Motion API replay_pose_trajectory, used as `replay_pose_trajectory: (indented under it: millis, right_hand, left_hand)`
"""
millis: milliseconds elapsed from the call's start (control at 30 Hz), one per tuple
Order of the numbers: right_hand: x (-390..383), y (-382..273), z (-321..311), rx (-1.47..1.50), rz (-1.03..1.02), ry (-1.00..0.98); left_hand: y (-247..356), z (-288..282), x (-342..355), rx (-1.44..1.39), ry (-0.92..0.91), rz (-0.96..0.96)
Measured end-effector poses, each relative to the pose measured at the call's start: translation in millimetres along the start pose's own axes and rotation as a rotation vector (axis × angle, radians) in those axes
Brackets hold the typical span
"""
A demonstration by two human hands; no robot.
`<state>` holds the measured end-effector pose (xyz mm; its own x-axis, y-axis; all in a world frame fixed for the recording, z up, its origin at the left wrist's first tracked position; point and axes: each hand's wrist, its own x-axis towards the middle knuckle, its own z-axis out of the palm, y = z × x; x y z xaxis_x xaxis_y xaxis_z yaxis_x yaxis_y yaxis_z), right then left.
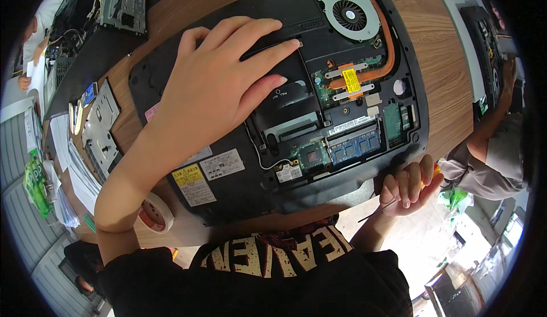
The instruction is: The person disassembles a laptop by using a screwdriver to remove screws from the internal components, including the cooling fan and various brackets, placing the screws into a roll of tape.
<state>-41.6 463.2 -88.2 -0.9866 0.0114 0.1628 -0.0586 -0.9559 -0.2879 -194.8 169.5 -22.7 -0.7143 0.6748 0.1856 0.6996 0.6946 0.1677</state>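
We hold our left hand (213, 72) over the upturned laptop (273, 203), which lies under its fingers on the wooden table (447, 106). Those fingers are loosely spread, the forefinger reaching to a corner of the black drive bay (285, 97); whether its tip touches, we cannot tell. Our right hand (409, 189) is just off the laptop's near edge, its fingers curled around a screwdriver (377, 211) whose thin shaft sticks out to their left. Beyond the left fingertips, up and to the right, we see the round fan (350, 18) and copper pipe (390, 41); below and to the right of them, a yellow sticker (350, 80). Up and left of the right fingers sits the blue memory card (353, 146), while well below the left fingers we have a roll of tape (165, 213)
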Motion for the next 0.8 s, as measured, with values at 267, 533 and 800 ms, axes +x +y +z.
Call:
replay_pose_trajectory:
  millis: [267, 533, 800]
  right_hand:
    - [-1.6, -1.9, -2.0, 0.016, 0.012, -0.018]
    - [-2.5, -0.5, -0.8, 0.053, 0.009, -0.042]
    - [-3.4, -0.6, 2.0, 0.059, -0.015, -0.041]
  left_hand:
    - [-7.3, -0.2, 7.5, -0.088, 0.038, 0.004]
    - [-17.2, 5.6, 13.0, -0.193, 0.047, 0.023]
    - [-27.4, 16.4, 20.3, -0.244, 0.138, 0.109]
